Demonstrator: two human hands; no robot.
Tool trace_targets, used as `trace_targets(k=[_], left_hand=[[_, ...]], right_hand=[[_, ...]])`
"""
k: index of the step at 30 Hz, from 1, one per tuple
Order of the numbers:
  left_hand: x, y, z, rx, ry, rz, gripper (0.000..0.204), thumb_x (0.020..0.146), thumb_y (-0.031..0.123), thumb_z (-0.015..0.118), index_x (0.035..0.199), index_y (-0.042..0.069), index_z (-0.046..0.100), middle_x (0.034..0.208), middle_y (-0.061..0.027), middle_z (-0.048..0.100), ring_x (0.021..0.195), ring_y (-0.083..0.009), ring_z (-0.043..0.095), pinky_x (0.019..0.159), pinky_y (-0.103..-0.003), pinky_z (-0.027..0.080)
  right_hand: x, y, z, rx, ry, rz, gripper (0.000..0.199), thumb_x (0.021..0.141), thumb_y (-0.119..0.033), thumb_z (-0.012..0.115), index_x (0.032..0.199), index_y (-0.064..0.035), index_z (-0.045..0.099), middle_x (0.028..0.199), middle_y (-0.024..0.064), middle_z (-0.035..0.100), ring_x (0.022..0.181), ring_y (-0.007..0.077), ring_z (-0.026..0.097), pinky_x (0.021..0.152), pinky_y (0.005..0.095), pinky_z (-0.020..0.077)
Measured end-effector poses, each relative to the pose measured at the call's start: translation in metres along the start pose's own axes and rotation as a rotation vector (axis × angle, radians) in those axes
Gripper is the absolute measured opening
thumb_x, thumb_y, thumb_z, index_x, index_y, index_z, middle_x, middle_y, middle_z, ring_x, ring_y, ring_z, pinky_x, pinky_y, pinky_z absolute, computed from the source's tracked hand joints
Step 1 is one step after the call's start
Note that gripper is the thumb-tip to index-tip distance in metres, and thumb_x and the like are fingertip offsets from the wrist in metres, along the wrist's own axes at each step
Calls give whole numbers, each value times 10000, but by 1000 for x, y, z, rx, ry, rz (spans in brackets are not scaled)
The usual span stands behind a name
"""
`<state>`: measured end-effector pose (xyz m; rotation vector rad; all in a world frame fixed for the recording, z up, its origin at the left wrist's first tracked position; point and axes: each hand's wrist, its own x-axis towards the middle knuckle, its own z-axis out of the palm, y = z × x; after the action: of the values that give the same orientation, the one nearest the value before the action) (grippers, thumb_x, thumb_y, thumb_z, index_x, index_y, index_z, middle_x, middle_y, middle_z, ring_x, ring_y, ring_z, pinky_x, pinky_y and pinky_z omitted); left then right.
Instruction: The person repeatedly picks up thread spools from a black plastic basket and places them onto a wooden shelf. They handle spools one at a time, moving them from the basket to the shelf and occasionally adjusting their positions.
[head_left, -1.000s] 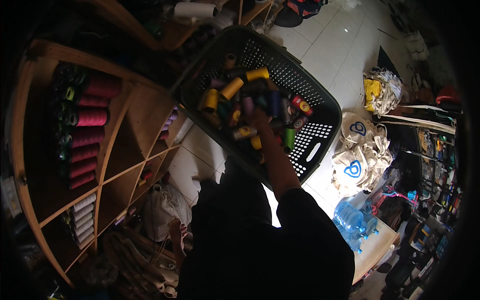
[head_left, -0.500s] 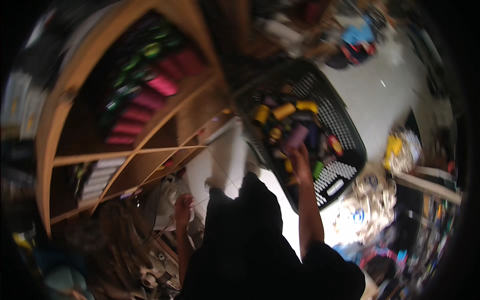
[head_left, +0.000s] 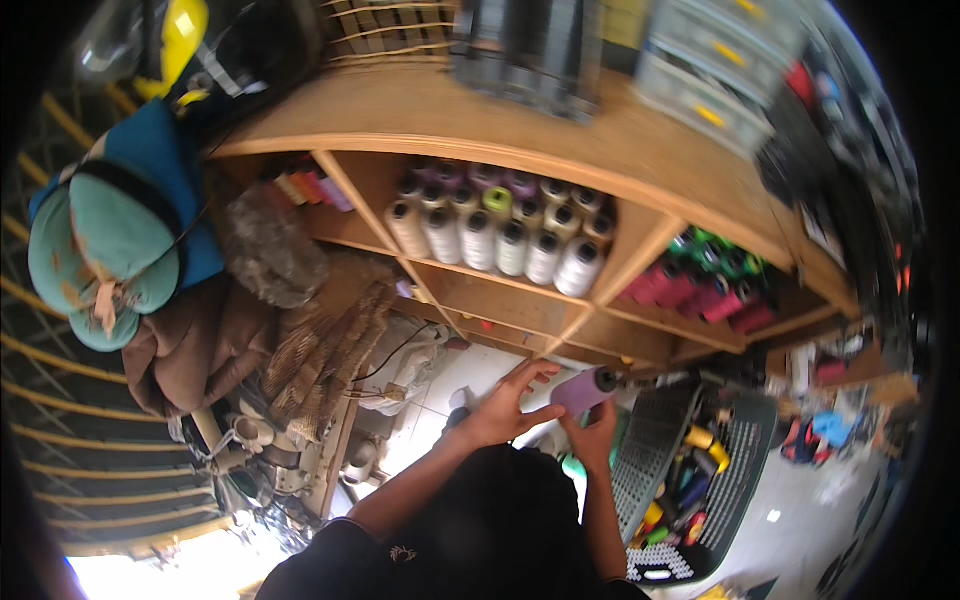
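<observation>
A light purple thread spool [head_left: 582,391] with a dark end is gripped in my right hand [head_left: 593,436], held up in front of the shelf. Close to its left side is my left hand [head_left: 505,405], fingers stretched apart and the thumb reaching toward the spool; whether the thumb touches it I cannot tell. Beyond, the wooden shelf [head_left: 470,140] has white and beige thread spools [head_left: 511,246] standing in its middle compartment. Pink spools [head_left: 706,294] lie in the compartment to the right, with green ones behind them.
On the floor at right stands a dark perforated basket [head_left: 757,440] of mixed spools. Clear drawers [head_left: 712,75] sit on the shelf top. At left are a teal cap [head_left: 125,235], brown cloth [head_left: 205,345] and a crumpled clear bag [head_left: 275,248].
My right hand has lifted the purple spool out of the basket and brought it leftward. My left hand has risen beside it. The view has turned toward the shelf.
</observation>
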<state>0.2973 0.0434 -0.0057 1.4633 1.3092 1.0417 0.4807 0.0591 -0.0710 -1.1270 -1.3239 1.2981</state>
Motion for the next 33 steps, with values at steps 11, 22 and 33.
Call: trace_targets(k=[11, 22, 33], left_hand=[[-5, 5, -247, 992, 826, 21, 474, 810, 170, 709, 1225, 32, 526, 1423, -165, 421, 1331, -362, 368, 1024, -501, 308], [10, -25, -387, 1476, 460, -464, 711, 841, 381, 665, 1430, 81, 402, 1453, -143, 403, 1360, -295, 319, 1120, -643, 116], [-4, -46, -386, 1583, 276, -378, 468, 892, 304, 620, 1300, 83, 563, 1228, -113, 568, 1226, -251, 489, 1149, -580, 119]], right_hand=[[46, -19, 183, -130, -465, -245, 545, 690, -128, 815, 1157, -19, 555, 1103, 121, 541, 1048, 269, 559, 910, 377, 439], [60, -31, 272, -135, -524, -247, 564, 695, -151, 807, 1166, 1, 538, 1074, 148, 530, 1017, 294, 560, 889, 389, 444], [101, -40, 345, -143, -426, -291, 633, 759, -90, 783, 1266, -6, 411, 1170, 126, 520, 1032, 201, 567, 889, 346, 468]])
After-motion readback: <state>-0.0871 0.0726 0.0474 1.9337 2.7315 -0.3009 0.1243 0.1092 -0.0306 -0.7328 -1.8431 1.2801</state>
